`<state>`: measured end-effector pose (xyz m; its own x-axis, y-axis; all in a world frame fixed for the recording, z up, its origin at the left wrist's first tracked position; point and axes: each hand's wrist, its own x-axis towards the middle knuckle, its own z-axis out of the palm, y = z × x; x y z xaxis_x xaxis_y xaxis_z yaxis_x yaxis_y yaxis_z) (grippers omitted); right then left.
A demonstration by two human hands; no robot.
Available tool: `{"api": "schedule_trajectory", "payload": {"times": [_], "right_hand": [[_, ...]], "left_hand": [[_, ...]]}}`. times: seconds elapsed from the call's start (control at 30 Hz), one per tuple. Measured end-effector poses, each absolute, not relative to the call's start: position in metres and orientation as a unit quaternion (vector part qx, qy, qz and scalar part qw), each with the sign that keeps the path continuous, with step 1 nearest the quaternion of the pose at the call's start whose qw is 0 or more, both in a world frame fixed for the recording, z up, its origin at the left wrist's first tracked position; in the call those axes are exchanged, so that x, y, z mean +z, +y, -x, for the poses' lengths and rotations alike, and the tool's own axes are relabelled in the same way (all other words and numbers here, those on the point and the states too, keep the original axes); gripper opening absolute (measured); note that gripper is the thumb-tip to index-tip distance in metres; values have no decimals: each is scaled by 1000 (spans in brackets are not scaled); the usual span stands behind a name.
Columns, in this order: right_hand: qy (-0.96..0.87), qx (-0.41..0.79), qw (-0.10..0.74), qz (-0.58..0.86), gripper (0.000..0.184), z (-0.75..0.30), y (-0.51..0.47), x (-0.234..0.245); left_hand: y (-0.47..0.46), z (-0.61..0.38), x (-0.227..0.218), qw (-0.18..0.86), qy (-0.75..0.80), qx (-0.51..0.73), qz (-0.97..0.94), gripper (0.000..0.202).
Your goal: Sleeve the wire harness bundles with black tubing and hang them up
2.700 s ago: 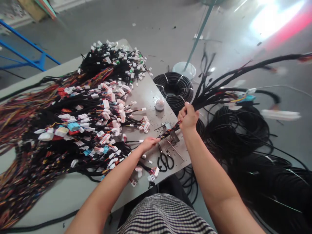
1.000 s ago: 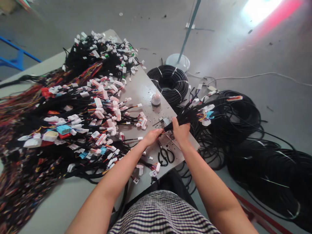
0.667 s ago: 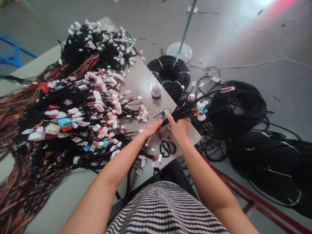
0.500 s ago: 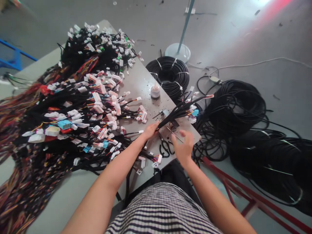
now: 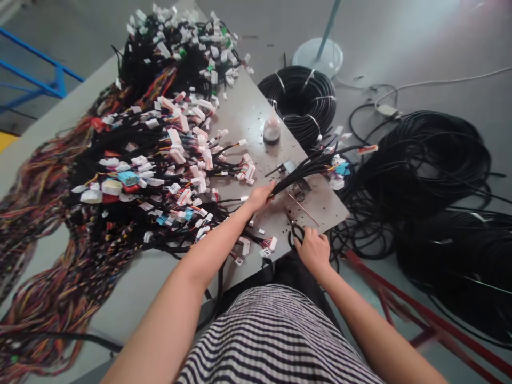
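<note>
My left hand (image 5: 261, 197) is closed around a black-sleeved wire harness (image 5: 298, 173), whose far end fans out into white and blue connectors (image 5: 341, 168) past the table's corner. Close to the table's front edge, my right hand (image 5: 315, 248) has its fingers closed on the black handle of a pair of scissors (image 5: 297, 232); the hand covers part of them. Between the hands, a thin metal rod (image 5: 303, 209) lies by a small dark metal fixture (image 5: 300, 188), partly under the harness. A squeeze bottle with dark contents (image 5: 272, 129) stands upright beyond.
A large heap of wire harnesses (image 5: 176, 154) with white connectors covers the left of the table (image 5: 236, 121). Coils of black tubing (image 5: 298, 101) lie on the floor beyond and to the right. A red metal frame (image 5: 416, 312) is at lower right, a blue one (image 5: 60, 80) at left.
My right hand has come down toward the table's front edge and closed on the scissors' handle. My left hand still holds the harness. The whole view has shifted.
</note>
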<state>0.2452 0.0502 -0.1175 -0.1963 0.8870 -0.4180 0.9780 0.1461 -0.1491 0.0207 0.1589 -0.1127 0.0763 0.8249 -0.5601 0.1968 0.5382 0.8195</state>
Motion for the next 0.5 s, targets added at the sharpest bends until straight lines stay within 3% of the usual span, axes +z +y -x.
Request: {"api": "schedule_trajectory", "payload": {"times": [0.13, 0.27, 0.33, 0.5], "right_hand": [[673, -297, 114, -668, 38, -254, 47, -110], [489, -660, 36, -569, 59, -251, 74, -95], [384, -774, -12, -503, 69, -244, 91, -87], [324, -816, -39, -477, 75, -218, 117, -77]], "left_hand": [[150, -8, -111, 655, 619, 269, -339, 68], [146, 2, -111, 726, 556, 317, -251, 66], [145, 4, -111, 753, 516, 340, -228, 60], [147, 6, -112, 762, 485, 361, -234, 53]]}}
